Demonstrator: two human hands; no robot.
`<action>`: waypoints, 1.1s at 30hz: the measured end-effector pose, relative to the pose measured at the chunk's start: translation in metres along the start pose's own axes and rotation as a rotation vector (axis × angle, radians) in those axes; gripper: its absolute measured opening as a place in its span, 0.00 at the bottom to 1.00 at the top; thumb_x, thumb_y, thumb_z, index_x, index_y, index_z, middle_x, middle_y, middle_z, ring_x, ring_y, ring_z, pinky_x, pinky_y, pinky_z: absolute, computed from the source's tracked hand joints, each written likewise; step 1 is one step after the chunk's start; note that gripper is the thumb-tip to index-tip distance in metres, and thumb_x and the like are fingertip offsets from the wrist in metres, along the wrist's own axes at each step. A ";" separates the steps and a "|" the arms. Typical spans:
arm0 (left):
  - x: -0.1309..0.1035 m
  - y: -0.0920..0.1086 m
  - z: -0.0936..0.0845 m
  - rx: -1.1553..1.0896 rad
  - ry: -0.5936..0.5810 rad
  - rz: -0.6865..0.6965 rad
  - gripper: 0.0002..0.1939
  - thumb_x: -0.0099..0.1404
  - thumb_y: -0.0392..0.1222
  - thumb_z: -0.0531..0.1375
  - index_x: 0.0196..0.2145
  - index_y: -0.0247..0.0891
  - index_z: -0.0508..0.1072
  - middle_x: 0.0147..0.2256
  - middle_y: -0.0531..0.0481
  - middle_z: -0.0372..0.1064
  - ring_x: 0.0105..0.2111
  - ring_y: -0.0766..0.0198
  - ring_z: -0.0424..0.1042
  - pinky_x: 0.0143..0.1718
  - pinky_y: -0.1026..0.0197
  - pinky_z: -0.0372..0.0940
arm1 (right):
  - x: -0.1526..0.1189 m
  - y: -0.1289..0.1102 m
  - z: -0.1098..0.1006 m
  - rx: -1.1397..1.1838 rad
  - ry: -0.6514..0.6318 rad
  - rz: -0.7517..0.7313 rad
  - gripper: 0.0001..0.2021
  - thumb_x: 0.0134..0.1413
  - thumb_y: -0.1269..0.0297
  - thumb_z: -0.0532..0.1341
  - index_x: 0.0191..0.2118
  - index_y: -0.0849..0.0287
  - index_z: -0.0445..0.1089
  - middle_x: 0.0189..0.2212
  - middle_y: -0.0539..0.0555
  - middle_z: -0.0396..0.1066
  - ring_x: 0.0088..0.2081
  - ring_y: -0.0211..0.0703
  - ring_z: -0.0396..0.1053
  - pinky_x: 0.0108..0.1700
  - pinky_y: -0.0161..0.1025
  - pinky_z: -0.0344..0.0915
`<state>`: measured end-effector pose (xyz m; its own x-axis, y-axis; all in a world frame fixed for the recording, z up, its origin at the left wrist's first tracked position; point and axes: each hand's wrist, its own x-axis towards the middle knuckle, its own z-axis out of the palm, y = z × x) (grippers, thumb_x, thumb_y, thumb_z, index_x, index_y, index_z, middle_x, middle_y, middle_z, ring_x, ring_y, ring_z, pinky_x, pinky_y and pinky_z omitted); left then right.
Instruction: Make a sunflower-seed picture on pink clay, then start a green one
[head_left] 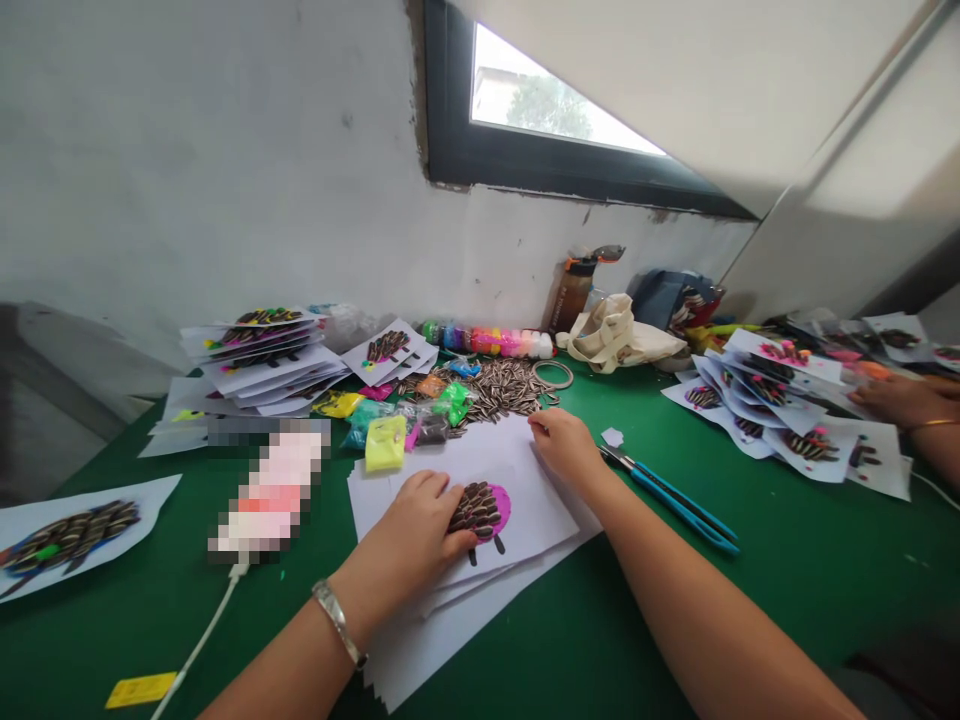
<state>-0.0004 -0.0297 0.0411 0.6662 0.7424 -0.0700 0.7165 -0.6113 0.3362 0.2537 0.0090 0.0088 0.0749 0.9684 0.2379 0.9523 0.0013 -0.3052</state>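
A stack of white paper lies on the green table in front of me. Its top sheet bears a pink clay shape partly covered with striped sunflower seeds, with two dark legs below. My left hand, a bracelet on its wrist, rests at the left side of the seeds, thumb and fingers apart. My right hand is at the upper right of the paper, fingers bent together near the seed pile; whatever they hold is too small to make out. Packets of coloured clay lie beyond my left hand.
Blue-handled tweezers lie to the right. Finished seed pictures are stacked at left and right. A cable runs at front left. Behind are clay tubs, a bottle and a cloth bag. Another person's hand is far right.
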 end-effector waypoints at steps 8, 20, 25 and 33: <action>0.001 -0.008 0.012 -0.065 0.077 0.007 0.18 0.63 0.51 0.62 0.45 0.37 0.74 0.44 0.40 0.68 0.50 0.48 0.63 0.53 0.49 0.61 | 0.035 -0.011 0.010 -0.203 -0.081 -0.066 0.13 0.58 0.74 0.54 0.35 0.61 0.77 0.37 0.62 0.74 0.42 0.47 0.69 0.42 0.38 0.59; -0.001 -0.004 0.007 -0.067 0.053 -0.005 0.19 0.63 0.50 0.62 0.47 0.36 0.73 0.45 0.40 0.67 0.50 0.49 0.63 0.54 0.49 0.61 | 0.008 -0.021 -0.007 -0.126 -0.044 -0.114 0.15 0.56 0.78 0.53 0.43 0.61 0.74 0.39 0.62 0.74 0.44 0.48 0.70 0.44 0.39 0.63; -0.001 -0.002 0.004 -0.026 0.037 0.011 0.16 0.64 0.50 0.62 0.45 0.37 0.73 0.43 0.43 0.68 0.49 0.49 0.64 0.53 0.49 0.61 | -0.059 -0.021 -0.023 0.647 -0.087 -0.010 0.10 0.60 0.64 0.56 0.41 0.58 0.73 0.27 0.52 0.74 0.30 0.41 0.72 0.35 0.36 0.68; 0.003 -0.007 0.009 0.002 0.043 0.035 0.19 0.63 0.47 0.63 0.49 0.35 0.72 0.45 0.40 0.68 0.50 0.48 0.63 0.54 0.49 0.60 | -0.096 -0.044 -0.006 0.672 -0.190 -0.142 0.09 0.57 0.71 0.59 0.35 0.54 0.76 0.30 0.49 0.76 0.33 0.39 0.71 0.37 0.34 0.64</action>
<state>-0.0016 -0.0254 0.0302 0.6818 0.7313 -0.0179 0.6931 -0.6379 0.3358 0.2061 -0.0858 0.0053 -0.1474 0.9742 0.1709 0.5561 0.2245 -0.8002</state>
